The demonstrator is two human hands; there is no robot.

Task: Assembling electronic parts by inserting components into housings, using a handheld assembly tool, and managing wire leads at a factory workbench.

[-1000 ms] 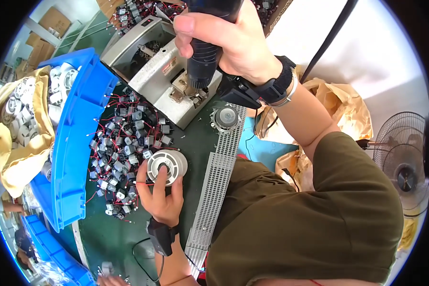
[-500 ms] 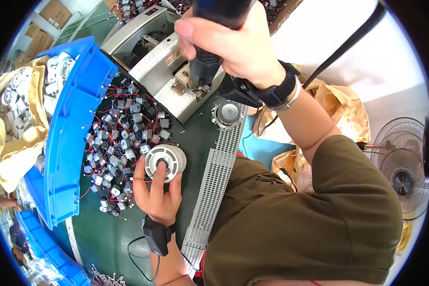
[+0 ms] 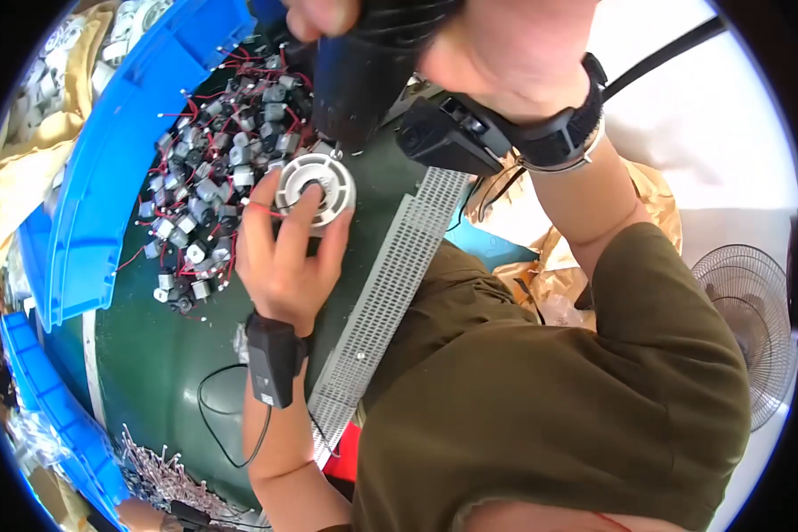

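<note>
Head view cuts off the top of the black power screwdriver [image 3: 363,71] gripped in the right hand [image 3: 496,44], its tip hidden above the white round fan housing [image 3: 315,188] that the left hand [image 3: 284,257] presses onto the green table [image 3: 151,355] beside small wired motors [image 3: 208,177] near the blue bin [image 3: 106,160].

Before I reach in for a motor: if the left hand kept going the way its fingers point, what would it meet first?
The left hand already rests on the white round part; just beyond it, probably the black power tool, though depth is unclear.
</note>
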